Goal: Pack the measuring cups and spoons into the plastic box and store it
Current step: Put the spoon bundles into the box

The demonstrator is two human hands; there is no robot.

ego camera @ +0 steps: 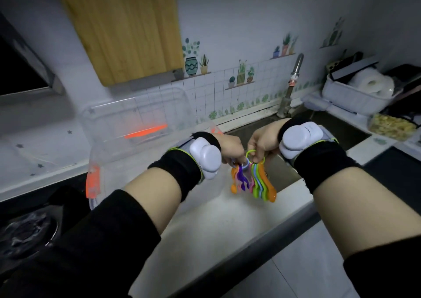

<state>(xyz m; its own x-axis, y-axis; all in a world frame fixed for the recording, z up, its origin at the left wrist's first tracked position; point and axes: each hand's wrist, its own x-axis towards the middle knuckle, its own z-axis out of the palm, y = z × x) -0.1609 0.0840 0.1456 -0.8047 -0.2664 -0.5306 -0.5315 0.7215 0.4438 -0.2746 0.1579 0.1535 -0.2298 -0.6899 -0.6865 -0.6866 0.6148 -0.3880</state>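
Together, left hand and right hand pinch two bunches of measuring spoons beside one plastic box

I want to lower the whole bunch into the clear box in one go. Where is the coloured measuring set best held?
Take your grip at the rings on top, coming from above. The handles gather there and the bowls of the measuring set hang fanned out below, so the top is the one compact spot. The left hand and right hand both pinch it there.
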